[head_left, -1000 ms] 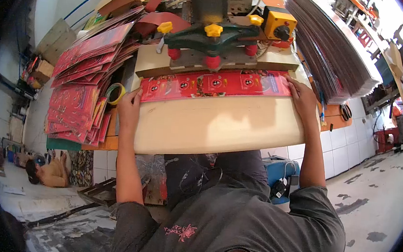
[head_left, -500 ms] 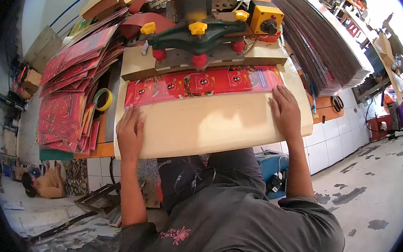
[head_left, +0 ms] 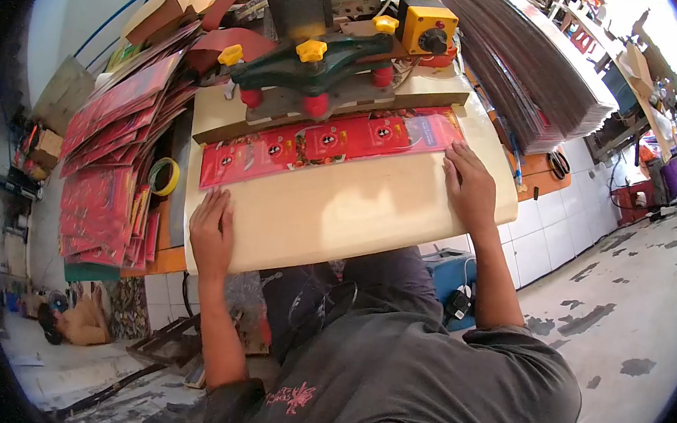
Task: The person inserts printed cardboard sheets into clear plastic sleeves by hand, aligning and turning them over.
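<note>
A long red printed plastic sheet (head_left: 266, 156) lies across a cream board (head_left: 289, 227), its far side up against a long bar under the press head. My left hand (head_left: 211, 232) rests flat on the board, its fingertips at the sheet's near left corner. At the near right corner, the fingertips of my right hand (head_left: 471, 188) touch or nearly touch the sheet. Both hands have their fingers stretched out and hold nothing. Above the sheet's far side stands the press's dark green head (head_left: 306, 67), with yellow star knobs (head_left: 311, 50) on top.
Stacked red printed sheets (head_left: 101, 201) lie at the left, beside a yellow tape roll (head_left: 165, 176). A tall stack of dark-edged sheets (head_left: 535, 84) stands at the right, near black scissors (head_left: 558, 165). A yellow control box (head_left: 428, 29) sits by the press. Another person (head_left: 79, 322) is at far left.
The whole view has shifted slightly, so the board and press appear a little farther left. Both hands stay at the sheet's near corners, and the sheet looks unmoved on the board.
</note>
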Demonstrator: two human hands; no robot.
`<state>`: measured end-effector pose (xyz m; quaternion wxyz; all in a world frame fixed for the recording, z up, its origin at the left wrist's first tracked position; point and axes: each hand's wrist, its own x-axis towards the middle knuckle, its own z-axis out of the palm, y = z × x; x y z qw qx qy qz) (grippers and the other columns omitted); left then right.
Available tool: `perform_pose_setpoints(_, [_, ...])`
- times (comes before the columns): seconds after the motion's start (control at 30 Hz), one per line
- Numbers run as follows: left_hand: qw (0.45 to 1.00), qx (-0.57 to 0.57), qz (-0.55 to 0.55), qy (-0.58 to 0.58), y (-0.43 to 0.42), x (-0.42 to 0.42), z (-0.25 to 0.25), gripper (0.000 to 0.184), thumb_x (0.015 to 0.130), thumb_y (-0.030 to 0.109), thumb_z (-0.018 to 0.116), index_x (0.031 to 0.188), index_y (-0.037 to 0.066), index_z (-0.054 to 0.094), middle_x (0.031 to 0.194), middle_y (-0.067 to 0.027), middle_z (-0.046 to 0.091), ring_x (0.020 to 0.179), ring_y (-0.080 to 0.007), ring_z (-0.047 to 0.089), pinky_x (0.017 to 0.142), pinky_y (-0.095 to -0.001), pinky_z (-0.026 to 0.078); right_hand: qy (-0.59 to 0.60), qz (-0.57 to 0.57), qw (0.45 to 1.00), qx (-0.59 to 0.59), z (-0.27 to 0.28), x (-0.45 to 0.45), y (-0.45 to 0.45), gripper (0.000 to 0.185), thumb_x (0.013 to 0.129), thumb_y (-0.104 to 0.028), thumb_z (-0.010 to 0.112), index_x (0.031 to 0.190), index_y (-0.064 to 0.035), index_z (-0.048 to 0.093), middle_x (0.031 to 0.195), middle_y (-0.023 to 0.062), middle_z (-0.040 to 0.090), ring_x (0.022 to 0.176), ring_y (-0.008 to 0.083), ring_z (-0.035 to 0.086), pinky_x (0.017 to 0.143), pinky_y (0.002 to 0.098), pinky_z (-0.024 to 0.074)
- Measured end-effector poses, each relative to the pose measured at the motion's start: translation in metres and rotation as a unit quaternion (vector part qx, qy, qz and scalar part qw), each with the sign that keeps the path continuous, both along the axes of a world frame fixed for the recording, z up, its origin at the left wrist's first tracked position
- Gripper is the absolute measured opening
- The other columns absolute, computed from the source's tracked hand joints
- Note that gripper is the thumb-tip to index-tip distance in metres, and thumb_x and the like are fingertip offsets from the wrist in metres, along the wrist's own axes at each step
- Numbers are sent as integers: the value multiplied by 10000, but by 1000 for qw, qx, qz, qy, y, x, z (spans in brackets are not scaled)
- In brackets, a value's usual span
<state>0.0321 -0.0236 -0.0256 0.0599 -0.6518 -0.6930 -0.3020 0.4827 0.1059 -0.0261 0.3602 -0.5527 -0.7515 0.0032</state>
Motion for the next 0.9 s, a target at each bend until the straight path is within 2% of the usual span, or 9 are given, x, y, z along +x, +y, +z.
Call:
perform_pose_setpoints(0.17, [1000, 1, 5, 7, 0, -1, -2, 306, 999, 151, 607, 1242, -3, 710, 1293, -205, 685, 1267, -371, 607, 1101, -455, 433, -1, -7, 1000, -10, 1, -1, 0, 251, 980, -149, 654, 1177, -18, 738, 1281, 162, 699, 1272, 304, 626, 1069, 388, 486])
perform_pose_setpoints(0.23, [1000, -27, 3, 5, -1, -2, 0, 334, 1009, 147, 558, 1281, 3, 687, 1343, -204, 654, 1303, -369, 575, 1129, -454, 423, -1, -6, 1000, -10, 1, -1, 0, 252, 981, -149, 652, 1177, -17, 738, 1282, 165, 698, 1272, 306, 625, 1068, 389, 487])
perform_pose_setpoints(0.5, [1000, -14, 4, -7, -1, 2, 3, 312, 990, 123, 586, 1252, 0, 701, 1306, -195, 674, 1275, -360, 590, 1104, -449, 439, -2, -6, 1000, 1, -4, 1, 2, 251, 978, -141, 653, 1174, -10, 737, 1272, 177, 699, 1261, 318, 632, 1060, 396, 496])
perform_pose_setpoints(0.9, [1000, -17, 14, -12, -1, 7, 6, 312, 1001, 138, 589, 1249, -12, 705, 1306, -203, 680, 1279, -360, 596, 1093, -456, 440, 8, -9, 1000, -2, -7, 4, 2, 249, 969, -172, 638, 1167, -60, 739, 1286, 142, 698, 1256, 290, 629, 1052, 400, 510])
